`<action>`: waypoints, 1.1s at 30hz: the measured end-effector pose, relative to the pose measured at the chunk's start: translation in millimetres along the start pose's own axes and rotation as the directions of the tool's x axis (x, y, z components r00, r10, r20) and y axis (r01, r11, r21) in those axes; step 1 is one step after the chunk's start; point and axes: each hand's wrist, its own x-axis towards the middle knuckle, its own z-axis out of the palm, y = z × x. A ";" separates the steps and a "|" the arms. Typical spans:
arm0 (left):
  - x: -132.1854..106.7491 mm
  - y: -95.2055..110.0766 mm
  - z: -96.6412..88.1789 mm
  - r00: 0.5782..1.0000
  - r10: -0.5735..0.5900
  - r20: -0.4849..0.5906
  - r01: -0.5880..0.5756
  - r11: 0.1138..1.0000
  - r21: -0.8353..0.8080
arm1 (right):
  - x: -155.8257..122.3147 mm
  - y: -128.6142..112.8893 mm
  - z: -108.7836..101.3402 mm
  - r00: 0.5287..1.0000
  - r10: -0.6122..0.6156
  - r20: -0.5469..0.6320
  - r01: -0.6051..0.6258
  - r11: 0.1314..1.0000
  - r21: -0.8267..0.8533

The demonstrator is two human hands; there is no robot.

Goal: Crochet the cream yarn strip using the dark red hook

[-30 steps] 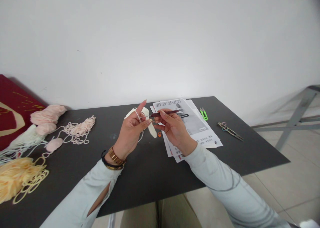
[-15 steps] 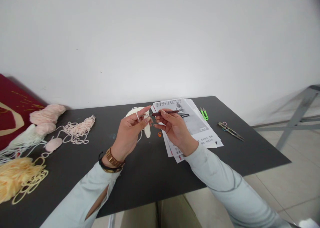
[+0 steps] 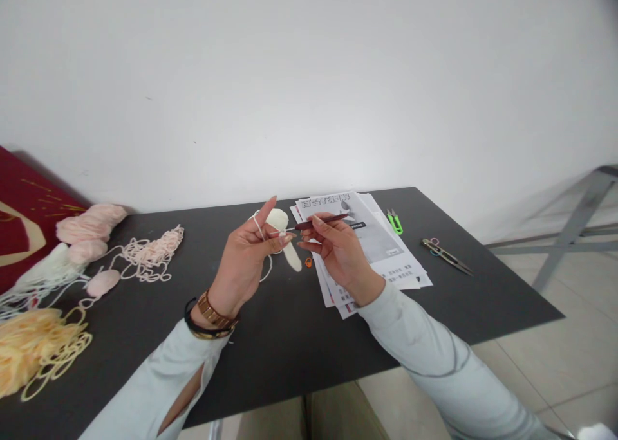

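Note:
My right hand (image 3: pixel 335 247) grips a dark brown crochet hook (image 3: pixel 321 221) between thumb and fingers, its metal end pointing left. The tip meets the cream yarn at my left fingertips. My left hand (image 3: pixel 251 250) pinches a small piece of cream crochet work (image 3: pixel 292 256) between thumb and finger, with its index finger raised. A strand of the yarn loops around that finger and hangs below the hand. Behind my left fingers, a rounded cream patch (image 3: pixel 277 219) shows; I cannot tell whether it is yarn or crochet work. The stitches are too small to make out.
Printed sheets (image 3: pixel 371 234) lie right of centre on the black table (image 3: pixel 290 337), an orange stitch marker (image 3: pixel 308 262) beside them. Further right are green thread snips (image 3: pixel 394 221) and metal scissors (image 3: pixel 447 256). Pink yarn (image 3: pixel 89 224) and yellow yarn (image 3: pixel 29 350) sit at left.
My left hand has shifted slightly left and its index finger now points more upward. The cream piece has swung a little to the right below my fingers. Both hands keep their hold.

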 end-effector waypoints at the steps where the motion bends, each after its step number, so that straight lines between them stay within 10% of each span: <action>1: -0.5 0.6 0.9 1.000 -0.006 -0.006 0.006 1.000 -0.022 | 0.0 0.0 0.0 1.000 -0.001 -0.003 0.001 1.000 0.006; 14: -4.6 3.5 5.1 0.997 -0.070 -0.022 0.066 0.987 -0.143 | -1.2 -1.3 1.2 0.999 0.005 0.034 -0.006 1.000 0.031; 33: -3.9 0.9 -3.2 0.999 0.043 0.028 -0.048 0.966 0.256 | -0.8 -4.7 1.1 1.000 -0.008 0.005 0.008 0.999 -0.046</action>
